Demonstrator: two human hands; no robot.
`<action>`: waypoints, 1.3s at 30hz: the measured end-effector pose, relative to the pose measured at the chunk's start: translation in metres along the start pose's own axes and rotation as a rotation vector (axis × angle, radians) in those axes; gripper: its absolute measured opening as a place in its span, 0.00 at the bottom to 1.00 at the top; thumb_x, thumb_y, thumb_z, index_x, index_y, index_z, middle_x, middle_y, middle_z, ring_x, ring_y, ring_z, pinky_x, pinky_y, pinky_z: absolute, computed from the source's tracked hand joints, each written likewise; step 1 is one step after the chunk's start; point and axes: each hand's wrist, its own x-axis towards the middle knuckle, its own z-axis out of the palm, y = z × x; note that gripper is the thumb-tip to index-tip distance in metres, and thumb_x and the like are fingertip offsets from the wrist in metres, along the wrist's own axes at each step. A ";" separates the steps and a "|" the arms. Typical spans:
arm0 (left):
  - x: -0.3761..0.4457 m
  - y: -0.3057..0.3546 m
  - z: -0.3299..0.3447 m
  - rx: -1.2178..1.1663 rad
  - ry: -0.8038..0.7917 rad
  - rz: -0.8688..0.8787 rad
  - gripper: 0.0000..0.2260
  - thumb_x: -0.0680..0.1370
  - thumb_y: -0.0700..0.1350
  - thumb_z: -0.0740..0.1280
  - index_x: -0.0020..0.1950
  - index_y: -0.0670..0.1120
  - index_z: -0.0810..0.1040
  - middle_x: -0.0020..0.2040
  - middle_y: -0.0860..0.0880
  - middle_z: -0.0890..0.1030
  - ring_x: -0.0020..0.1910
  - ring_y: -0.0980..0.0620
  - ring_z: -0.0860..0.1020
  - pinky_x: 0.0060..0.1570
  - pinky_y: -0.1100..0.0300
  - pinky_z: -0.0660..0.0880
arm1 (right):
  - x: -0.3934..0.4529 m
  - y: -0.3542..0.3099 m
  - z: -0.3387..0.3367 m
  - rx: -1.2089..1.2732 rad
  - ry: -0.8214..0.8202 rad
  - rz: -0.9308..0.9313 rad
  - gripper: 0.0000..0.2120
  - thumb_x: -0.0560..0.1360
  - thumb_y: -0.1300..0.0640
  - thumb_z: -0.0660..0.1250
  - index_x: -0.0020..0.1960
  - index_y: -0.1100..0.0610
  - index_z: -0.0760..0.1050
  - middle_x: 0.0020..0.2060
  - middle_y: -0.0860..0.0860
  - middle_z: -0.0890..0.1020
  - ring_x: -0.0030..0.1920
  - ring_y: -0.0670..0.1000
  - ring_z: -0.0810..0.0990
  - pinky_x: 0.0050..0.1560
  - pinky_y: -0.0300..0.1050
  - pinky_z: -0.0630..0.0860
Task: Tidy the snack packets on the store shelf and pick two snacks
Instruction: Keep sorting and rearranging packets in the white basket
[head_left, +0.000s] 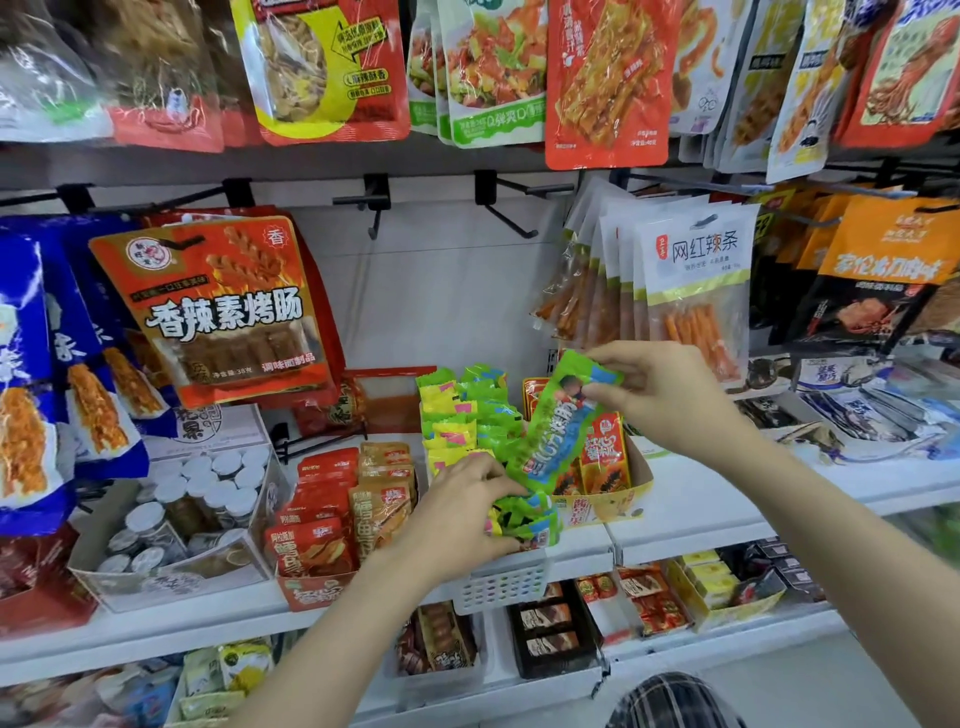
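- we see the white shelf running across the view at hand level, with more stocked shelves below it and hanging bags above.
- on a peg at upper left hangs the large red sausage-snack bag; at upper right hangs a row of white spicy-strip bags.
- on the shelf at left sits a cardboard box of white-capped jars, and just beside it a red box of orange and red packets.
- in the middle stands a white slotted basket packed with upright green and yellow snack packets; a yellow cardboard tray with red packets touches its right side.
- our right hand pinches the top end of one long green snack packet, held tilted over the basket, so this grip is grasping the packet.
- our left hand is at the basket's front, fingers curled round a small bunch of green packets, a grasping grip too.
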 end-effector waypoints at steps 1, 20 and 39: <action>-0.002 -0.001 -0.001 -0.010 -0.004 0.006 0.26 0.72 0.56 0.75 0.69 0.56 0.74 0.62 0.53 0.71 0.65 0.53 0.68 0.66 0.59 0.63 | 0.002 -0.003 0.008 -0.015 -0.024 -0.013 0.15 0.72 0.56 0.75 0.58 0.53 0.82 0.48 0.43 0.84 0.46 0.40 0.80 0.51 0.29 0.74; -0.008 -0.008 0.006 -0.112 0.070 0.013 0.20 0.73 0.54 0.75 0.64 0.56 0.78 0.78 0.52 0.55 0.76 0.49 0.55 0.75 0.49 0.56 | -0.009 0.015 0.102 -0.102 -0.485 0.093 0.05 0.73 0.54 0.74 0.47 0.54 0.86 0.43 0.51 0.87 0.43 0.47 0.83 0.47 0.45 0.79; -0.008 -0.007 0.005 -0.073 0.056 0.023 0.20 0.75 0.55 0.71 0.66 0.56 0.75 0.61 0.57 0.74 0.64 0.53 0.70 0.67 0.58 0.59 | -0.007 0.031 0.113 -0.035 -0.317 0.039 0.09 0.70 0.55 0.77 0.50 0.55 0.85 0.40 0.49 0.85 0.37 0.42 0.77 0.38 0.27 0.68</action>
